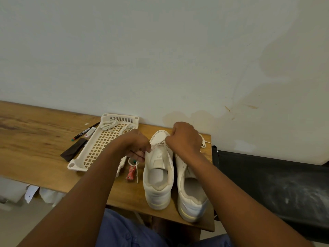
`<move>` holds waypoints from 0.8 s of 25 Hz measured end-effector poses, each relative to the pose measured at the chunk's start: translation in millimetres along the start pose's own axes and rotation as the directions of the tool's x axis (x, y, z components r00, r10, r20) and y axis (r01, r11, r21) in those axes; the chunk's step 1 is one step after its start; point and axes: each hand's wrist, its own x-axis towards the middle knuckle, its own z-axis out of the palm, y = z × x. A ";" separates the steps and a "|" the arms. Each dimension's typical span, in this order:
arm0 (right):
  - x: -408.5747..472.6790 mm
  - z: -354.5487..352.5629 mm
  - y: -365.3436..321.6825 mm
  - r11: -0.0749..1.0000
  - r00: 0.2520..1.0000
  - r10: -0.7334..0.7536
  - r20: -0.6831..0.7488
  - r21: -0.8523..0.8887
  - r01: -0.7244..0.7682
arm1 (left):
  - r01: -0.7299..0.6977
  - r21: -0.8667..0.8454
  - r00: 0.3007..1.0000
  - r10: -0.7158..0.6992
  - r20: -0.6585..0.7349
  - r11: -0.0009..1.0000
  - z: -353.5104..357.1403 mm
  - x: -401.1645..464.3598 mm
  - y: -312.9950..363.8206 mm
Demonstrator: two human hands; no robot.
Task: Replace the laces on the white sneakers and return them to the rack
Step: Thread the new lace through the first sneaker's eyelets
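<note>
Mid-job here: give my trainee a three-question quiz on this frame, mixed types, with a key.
1. True or false: both hands work the lace on the left sneaker.
2. What lies in the rack? A) marker B) laces C) sneaker
3. Fill in: the right sneaker stands with its heel toward the ____.

Key: 1 true: left hand and right hand both pinch it. 2 B: spare laces. 3 person.

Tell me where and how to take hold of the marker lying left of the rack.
Pinch the marker across the middle of its barrel, coming straight down from above. It lies flat on the table, slanting away, with bare wood on its left; a small white object crowds its right side, beside the rack.
</note>
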 end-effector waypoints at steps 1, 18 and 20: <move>2.2 -3.1 4.7 0.999 0.999 0.052 0.002 0.009 -0.052 | -0.001 -0.004 1.000 0.001 0.004 1.000 0.0 0.7 -0.6; 4.7 3.7 -3.8 0.983 0.998 -0.005 0.069 0.182 -0.008 | -0.010 0.013 1.000 0.010 -0.005 1.000 1.1 8.3 -1.3; 12.1 -9.1 5.6 0.939 0.989 0.148 0.032 0.309 -0.150 | -0.013 0.021 1.000 0.013 -0.002 1.000 1.0 7.7 -1.2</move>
